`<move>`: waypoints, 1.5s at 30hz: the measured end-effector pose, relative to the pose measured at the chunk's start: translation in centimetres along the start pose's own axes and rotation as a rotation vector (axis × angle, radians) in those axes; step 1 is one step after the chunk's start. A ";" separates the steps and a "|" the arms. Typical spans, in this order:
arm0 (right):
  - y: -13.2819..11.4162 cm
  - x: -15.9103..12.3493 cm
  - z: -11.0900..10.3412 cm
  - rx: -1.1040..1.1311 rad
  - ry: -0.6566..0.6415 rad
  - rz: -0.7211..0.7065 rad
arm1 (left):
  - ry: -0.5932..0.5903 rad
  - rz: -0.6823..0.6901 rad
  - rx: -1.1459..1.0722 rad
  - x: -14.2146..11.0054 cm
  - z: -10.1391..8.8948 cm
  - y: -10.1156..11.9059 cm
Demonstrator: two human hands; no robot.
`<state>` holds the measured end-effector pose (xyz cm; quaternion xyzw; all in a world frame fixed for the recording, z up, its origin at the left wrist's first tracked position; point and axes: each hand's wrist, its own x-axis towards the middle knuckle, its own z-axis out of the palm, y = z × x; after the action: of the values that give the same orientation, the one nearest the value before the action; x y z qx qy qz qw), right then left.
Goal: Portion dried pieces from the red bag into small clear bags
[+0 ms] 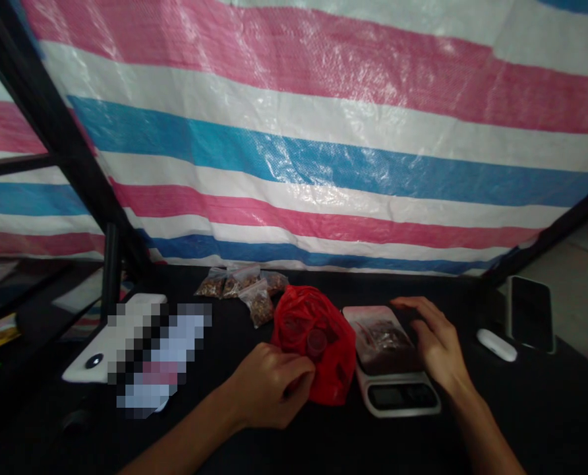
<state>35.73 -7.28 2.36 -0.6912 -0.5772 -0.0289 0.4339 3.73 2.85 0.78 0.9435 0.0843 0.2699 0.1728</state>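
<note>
My left hand (269, 386) grips a gathered fold of a red plastic bag (323, 349) at the middle of the black table (536, 409). A small translucent red cup or cap (316, 343) shows against the bag, just beyond my fingers. My right hand (437, 336) lies over the right edge of a clear zip bag of dark reddish material (385, 346). That bag sits on a white digital kitchen scale (400, 398). The scale's display is dark. Several small zip bags of brown flakes (242, 290) lie behind the red bag.
A white rectangular item with a round black spot (111, 343) and a pixelated object (160, 356) lie at the left. A white oval case (496, 344) and a black-screened phone (531, 313) lie at the right. A striped tarpaulin (294, 158) on a black frame (61, 145) stands behind.
</note>
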 end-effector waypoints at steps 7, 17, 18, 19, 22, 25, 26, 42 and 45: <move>-0.6 0.0 0.2 0.015 0.069 0.002 | -0.071 0.021 0.042 0.0 0.3 0.0; -1.4 0.0 -0.1 0.064 0.048 -0.069 | -0.002 0.050 0.094 0.0 -0.1 0.0; -1.6 0.1 -0.1 0.076 0.028 -0.086 | 0.053 0.092 0.053 0.0 -0.3 0.2; -1.8 0.1 -0.2 0.087 0.001 -0.102 | 0.118 0.136 0.013 0.0 -0.5 0.4; -2.4 0.3 -0.4 0.089 -0.106 -0.129 | 0.305 0.241 -0.054 0.1 -1.0 0.8; -2.8 0.2 -0.6 0.074 -0.231 -0.113 | 0.423 0.281 -0.050 0.1 -1.4 0.9; -2.9 0.1 -0.6 0.072 -0.274 -0.107 | 0.444 0.276 -0.044 0.1 -1.5 0.8; -3.4 -0.4 0.0 -0.018 -0.423 -0.127 | 0.305 0.103 0.000 0.7 -2.0 0.5; -3.5 -0.5 0.0 -0.017 -0.418 -0.133 | 0.153 0.031 0.013 0.9 -1.9 0.5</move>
<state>32.72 -7.80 4.03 -0.6462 -0.6987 0.0818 0.2961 3.49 3.10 2.91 0.9224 0.0845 0.3433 0.1557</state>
